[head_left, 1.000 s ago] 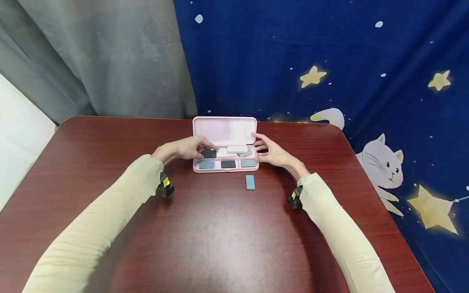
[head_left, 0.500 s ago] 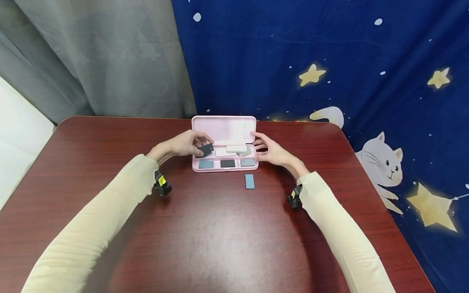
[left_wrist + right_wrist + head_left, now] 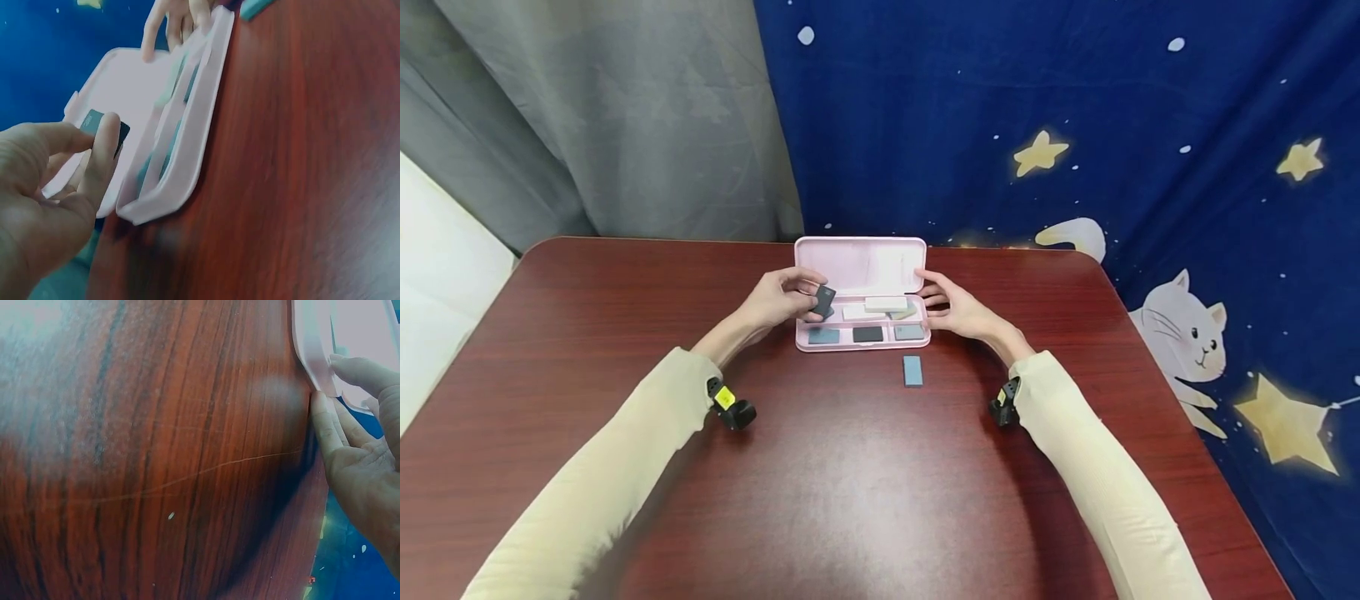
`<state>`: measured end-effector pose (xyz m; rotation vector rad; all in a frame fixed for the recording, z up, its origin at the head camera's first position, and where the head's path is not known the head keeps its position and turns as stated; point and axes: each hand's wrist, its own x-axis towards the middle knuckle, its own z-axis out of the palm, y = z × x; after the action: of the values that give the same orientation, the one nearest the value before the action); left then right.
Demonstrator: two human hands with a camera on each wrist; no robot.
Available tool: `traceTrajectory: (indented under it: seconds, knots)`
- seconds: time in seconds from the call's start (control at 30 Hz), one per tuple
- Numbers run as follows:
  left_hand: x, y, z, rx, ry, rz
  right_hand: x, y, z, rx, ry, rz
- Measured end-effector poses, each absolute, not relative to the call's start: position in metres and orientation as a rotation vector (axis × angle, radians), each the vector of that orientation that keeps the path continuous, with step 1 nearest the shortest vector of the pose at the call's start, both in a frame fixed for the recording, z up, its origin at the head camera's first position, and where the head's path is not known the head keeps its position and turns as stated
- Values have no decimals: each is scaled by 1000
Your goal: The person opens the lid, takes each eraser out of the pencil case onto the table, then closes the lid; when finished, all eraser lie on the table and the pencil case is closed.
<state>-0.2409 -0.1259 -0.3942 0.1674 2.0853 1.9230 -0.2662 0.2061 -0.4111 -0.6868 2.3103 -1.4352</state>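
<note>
The pink pencil case (image 3: 861, 265) lies open near the table's far edge, its lid tilted back. Between thumb and fingers, my left hand (image 3: 775, 298) pinches a black eraser (image 3: 824, 298) with small print, above the left end of the tray; the left wrist view shows this eraser (image 3: 92, 121) in front of the lid. My right hand (image 3: 958, 310) rests against the case's right end with spread, mostly straight fingers touching lid and base. A white eraser (image 3: 886, 304) lies in the back compartment; blue (image 3: 824, 336), dark (image 3: 868, 334) and grey-blue (image 3: 909, 332) pieces lie along the front.
A single blue block (image 3: 912, 371) lies on the brown table (image 3: 850, 483) just in front of the case. Behind the table hang a grey curtain (image 3: 670, 125) and a blue starry one (image 3: 925, 108).
My left hand has lifted the black eraser out of the back-left compartment, drawn it slightly back and tilted it upright. The right hand stays against the case.
</note>
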Motion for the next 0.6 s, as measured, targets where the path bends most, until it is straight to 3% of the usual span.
traceTrajectory:
  seconds: [0.27,0.6]
  knots:
    - [-224,-116,-390,16,2019,2045,-264,206,-412,-690,2310,-1447]
    - [-208,-105,-390,23,1909,2164,-265,206,-412,-688,2323,-1428]
